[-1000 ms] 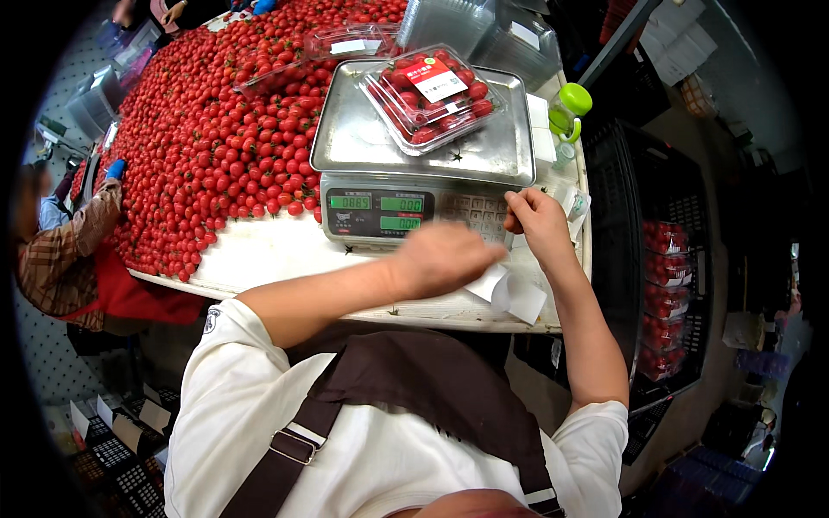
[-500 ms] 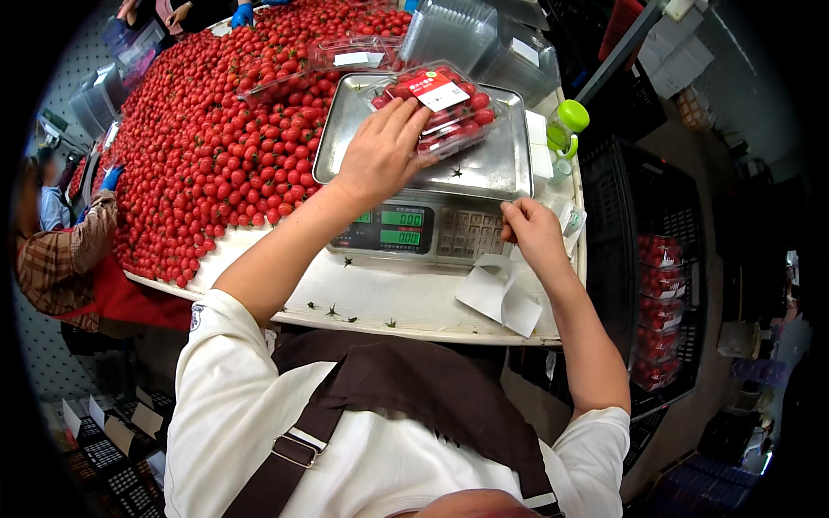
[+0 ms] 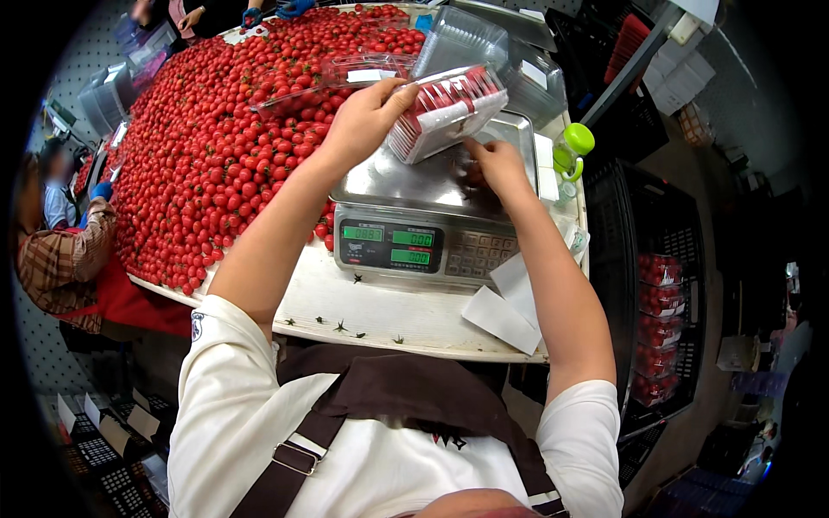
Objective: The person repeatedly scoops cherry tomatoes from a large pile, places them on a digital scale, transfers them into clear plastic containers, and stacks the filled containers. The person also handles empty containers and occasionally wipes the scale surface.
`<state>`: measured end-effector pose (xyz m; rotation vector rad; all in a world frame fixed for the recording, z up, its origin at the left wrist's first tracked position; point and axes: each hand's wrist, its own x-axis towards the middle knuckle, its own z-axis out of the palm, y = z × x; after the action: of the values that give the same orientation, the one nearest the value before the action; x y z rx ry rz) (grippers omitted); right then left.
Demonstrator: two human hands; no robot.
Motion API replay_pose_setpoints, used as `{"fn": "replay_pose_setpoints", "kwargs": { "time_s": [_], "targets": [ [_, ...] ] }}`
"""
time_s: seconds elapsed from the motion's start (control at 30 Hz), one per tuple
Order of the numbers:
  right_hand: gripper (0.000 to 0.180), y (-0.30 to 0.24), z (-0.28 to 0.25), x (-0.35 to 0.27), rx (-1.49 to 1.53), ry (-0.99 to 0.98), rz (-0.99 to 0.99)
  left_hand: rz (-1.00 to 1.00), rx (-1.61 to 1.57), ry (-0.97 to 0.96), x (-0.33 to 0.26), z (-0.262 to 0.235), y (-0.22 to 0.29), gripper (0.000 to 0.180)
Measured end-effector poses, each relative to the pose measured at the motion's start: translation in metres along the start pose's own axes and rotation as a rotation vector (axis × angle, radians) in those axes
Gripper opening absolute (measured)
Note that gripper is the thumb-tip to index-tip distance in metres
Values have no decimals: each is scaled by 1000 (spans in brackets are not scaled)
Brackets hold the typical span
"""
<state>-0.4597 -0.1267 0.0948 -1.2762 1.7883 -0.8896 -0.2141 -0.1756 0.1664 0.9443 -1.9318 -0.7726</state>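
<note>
Both our hands work above the scale (image 3: 432,186): left hand (image 3: 363,121) grips the tilted tomato punnet (image 3: 445,112), right hand (image 3: 494,164) curls beneath it.

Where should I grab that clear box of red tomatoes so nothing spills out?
Probably across its two long sides, from the left, as the left hand does. The box of tomatoes is tilted on edge above the scale, so fingers clamping lid and base together keep it shut.
</note>
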Motion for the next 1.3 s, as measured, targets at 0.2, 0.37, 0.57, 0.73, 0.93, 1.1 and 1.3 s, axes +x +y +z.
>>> {"fn": "replay_pose_setpoints", "kwargs": {
  "time_s": [0.2,0.37,0.57,0.73,0.93,1.1,1.3],
  "targets": [
    [74,-40,-25,-74,745,42,-3,127,179,181,-45,40,32,41],
    [54,-25,-11,-60,793,147,-3,361,480,78,-100,86,55,59],
    [47,5,-71,-104,1019,205,-71,514,215,-42,-136,92,81,55],
    [38,14,-198,-156,842,455,-24,459,135,-169,-174,73,63,46],
    [60,110,-379,-125,470,769,62,218,164,-158,-205,55,34,37],
    [114,251,-482,-67,-79,1068,507,178,192,-223,-201,61,17,35],
    [60,254,-433,-39,-615,716,802,45,238,-219,-201,53,14,34]
  ]
}}
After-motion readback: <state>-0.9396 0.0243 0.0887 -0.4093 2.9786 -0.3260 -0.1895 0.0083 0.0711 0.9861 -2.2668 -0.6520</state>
